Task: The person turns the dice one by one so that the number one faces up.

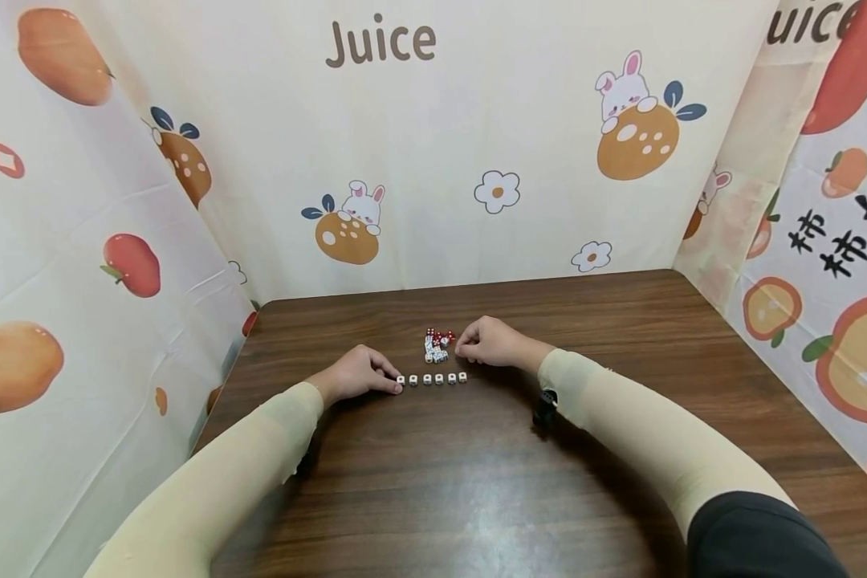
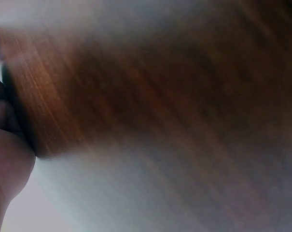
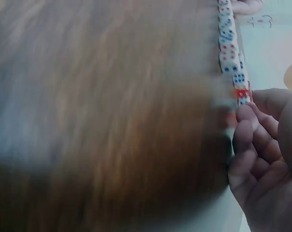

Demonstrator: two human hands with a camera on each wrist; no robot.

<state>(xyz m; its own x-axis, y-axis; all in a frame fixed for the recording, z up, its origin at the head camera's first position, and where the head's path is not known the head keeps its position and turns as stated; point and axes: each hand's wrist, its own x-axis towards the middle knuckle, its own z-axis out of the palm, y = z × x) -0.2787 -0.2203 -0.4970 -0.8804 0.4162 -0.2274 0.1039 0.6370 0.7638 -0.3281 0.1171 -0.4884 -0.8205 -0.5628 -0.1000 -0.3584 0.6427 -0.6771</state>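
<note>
Several white dice point(image 1: 439, 379) stand in a spaced row on the brown table. At the row's left end, my left hand point(image 1: 357, 373) pinches the end white die point(image 1: 400, 380) between thumb and fingertips. Behind the row lies a close cluster of small dice point(image 1: 434, 350), white ones in front and red ones point(image 1: 441, 337) toward the back. My right hand point(image 1: 494, 343) is just right of this cluster, fingers loosely bent, with no die visible in them. In the right wrist view, red-marked dice point(image 3: 242, 93) show beside the right thumb and fingertips. The left wrist view hides the left fingertips.
The wooden table point(image 1: 433, 482) reaches back to a printed cloth wall point(image 1: 433, 144). More cloth hangs along the left and right sides. A black device point(image 1: 545, 409) is on the right wrist, low near the tabletop.
</note>
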